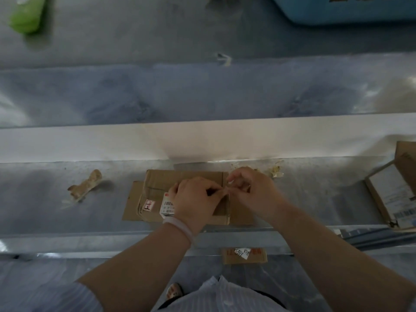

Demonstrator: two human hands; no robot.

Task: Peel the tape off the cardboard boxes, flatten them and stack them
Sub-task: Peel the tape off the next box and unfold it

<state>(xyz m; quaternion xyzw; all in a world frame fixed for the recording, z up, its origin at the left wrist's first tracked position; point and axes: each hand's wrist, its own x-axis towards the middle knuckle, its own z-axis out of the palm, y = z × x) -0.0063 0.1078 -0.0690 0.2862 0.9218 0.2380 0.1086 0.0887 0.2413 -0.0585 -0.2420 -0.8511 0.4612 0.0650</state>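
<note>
The work surface is a grey metal table point(315, 199) with dull reflections. A white raised ledge point(90, 143) runs along its far edge. Beyond the ledge lies a grey-blue floor, in dim light.

1. Task item: a brown cardboard box point(186, 176), flattened, lies at the middle of the near edge. A white printed label point(166, 206) is on its near-left part.
2. Left hand point(193, 199): over the box centre, fingers curled, thumb and forefinger pinching a thin clear tape strip point(227, 193). A pale bracelet point(180, 226) is on the wrist.
3. Right hand point(249, 190): over the right end of the box, fingers curled, pinching the same strip. The fingertips of both hands meet.
4. A crumpled beige tape wad point(84, 186) lies left of the box, well apart.
5. Yellowish tape scraps point(275, 171) lie by the far edge, near the right hand.
6. A second brown cardboard box with a white label point(391, 199) sits at the right edge.

On the floor: a blue plastic basket point(337, 12) at far right, a blurred green object point(27, 13) at far left.
</note>
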